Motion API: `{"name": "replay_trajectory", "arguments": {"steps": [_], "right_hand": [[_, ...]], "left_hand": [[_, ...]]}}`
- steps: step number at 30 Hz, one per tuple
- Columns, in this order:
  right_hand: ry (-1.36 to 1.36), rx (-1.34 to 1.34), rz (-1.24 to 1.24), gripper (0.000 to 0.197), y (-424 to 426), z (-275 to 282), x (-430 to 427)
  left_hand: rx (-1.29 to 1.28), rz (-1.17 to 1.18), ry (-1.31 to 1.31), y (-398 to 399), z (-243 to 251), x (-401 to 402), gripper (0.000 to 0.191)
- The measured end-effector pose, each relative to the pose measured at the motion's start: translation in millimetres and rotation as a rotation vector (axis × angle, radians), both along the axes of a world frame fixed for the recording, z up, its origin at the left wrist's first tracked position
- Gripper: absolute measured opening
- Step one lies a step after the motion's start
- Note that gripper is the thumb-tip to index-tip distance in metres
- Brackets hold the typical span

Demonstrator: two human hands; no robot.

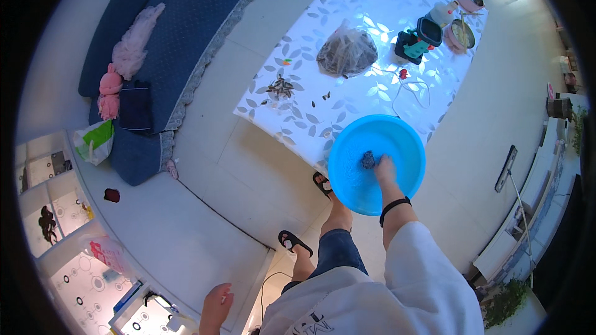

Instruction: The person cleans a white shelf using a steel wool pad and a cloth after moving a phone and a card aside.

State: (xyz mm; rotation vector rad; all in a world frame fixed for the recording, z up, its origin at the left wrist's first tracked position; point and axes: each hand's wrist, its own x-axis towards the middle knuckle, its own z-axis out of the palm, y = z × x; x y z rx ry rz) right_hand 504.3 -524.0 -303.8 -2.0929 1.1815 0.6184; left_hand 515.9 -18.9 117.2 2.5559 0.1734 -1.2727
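A blue plastic basin (349, 195) stands at the near corner of a table covered with a leaf-patterned cloth (298, 125). My right hand (385, 170) is inside the basin, slightly blurred, beside a small dark wad (368, 160); whether the fingers touch it or are closed cannot be made out. Low at the left, away from the table, hangs my left hand (218, 306), with its fingers partly curled and no object visible in it. Beyond the basin, a clear plastic bag of dark contents (348, 51) rests on the cloth near a small pile of dark seeds or shells (281, 87).
A teal and black device (416, 42), a white bottle (442, 13) and bowls, one with chopsticks (460, 36), stand farther back. A white cable (412, 84) lies behind the basin. Left are a blue sofa (186, 23) and lit shelves (70, 274); right, a floor squeegee or mop (506, 168).
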Motion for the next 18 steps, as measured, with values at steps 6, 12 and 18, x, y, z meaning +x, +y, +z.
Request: {"name": "replay_trajectory", "arguments": {"steps": [6, 12, 18], "right_hand": [[-0.379, 0.012, 0.225, 0.029, 67, 36, 35], [-0.093, -0.023, 0.046, 0.028, 39, -23, 2], [0.158, -0.013, 0.182, 0.024, 27, 15, 28]], "left_hand": [[-0.003, -0.059, -0.032, 11, -17, -8, 0.030], [-0.016, 0.089, -0.016, -3, -13, 1, 0.029], [-0.004, 0.157, -0.051, 38, -22, -47, 0.029]]}}
